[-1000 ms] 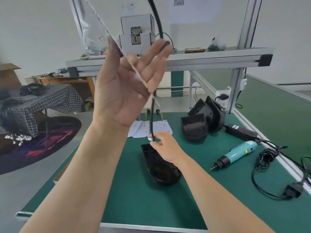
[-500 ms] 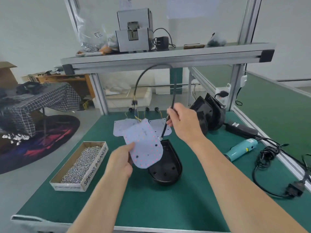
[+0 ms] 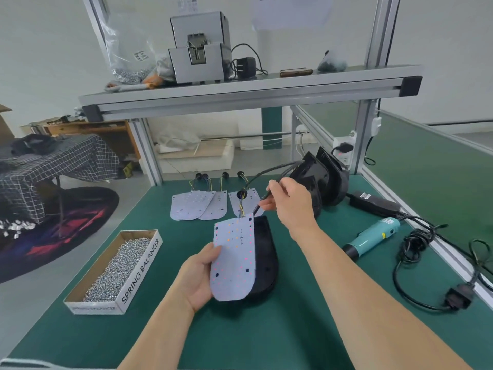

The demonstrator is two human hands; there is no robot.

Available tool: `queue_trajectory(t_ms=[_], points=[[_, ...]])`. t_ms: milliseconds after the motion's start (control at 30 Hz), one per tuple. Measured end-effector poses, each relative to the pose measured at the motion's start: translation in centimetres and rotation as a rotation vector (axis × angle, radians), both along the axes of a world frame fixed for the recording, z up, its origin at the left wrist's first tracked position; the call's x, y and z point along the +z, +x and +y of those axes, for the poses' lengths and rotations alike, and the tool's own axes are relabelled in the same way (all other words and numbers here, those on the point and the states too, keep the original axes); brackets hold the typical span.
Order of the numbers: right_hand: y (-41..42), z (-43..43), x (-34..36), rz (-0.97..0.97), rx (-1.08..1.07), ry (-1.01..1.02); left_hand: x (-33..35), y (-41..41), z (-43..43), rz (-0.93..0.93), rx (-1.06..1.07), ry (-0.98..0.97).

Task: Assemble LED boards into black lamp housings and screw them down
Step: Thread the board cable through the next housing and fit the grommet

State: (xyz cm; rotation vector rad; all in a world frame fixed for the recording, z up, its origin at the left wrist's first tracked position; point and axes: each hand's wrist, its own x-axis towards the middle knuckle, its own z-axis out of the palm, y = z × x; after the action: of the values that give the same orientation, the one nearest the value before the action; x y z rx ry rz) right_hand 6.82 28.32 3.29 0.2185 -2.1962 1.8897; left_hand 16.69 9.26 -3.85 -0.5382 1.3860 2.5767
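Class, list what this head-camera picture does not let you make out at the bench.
- Black housing interior: head view, mostly behind the LED board the left hand holds.
- Cable below the right hand pinch: head view, hidden by the board.
- Screwdriver tip: head view, too small, dark.

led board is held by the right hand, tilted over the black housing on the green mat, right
Not quite. In the head view the left hand holds the LED board, not the right hand, which pinches a black cable. The rest stands: the board is tilted over the black housing on the green mat.
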Motion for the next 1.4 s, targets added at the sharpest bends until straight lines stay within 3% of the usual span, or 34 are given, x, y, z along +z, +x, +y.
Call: queue_trajectory(t_ms=[67,367,767,1067,1267,1400], points=[[0.2,0.4,0.2,0.012,-0.016,-0.024,0.2,-0.1,-0.5,-0.008,0.007,0.03],[2.6,-0.1,4.3,0.417,0.092,0.17,0.0,-0.8,-2.3,0.051,-0.031,0.106],[2.5,0.6,5.2,0.52,-0.01,0.245,0.7,-0.4,-2.4,0.185,-0.131,0.04],[3.4,0.6,7.3,0.577,0.074,0.541,1.1,-0.2,-2.3,0.197,-0.136,0.046],[3.8,0.0,7.2,0.57,0.085,0.477,1.4,0.2,-2.7,0.197,-0.146,0.055],[3.8,-0.8,6.5,0.498,0.071,0.28,1.6,0.5,-2.6,0.203,-0.145,0.051]])
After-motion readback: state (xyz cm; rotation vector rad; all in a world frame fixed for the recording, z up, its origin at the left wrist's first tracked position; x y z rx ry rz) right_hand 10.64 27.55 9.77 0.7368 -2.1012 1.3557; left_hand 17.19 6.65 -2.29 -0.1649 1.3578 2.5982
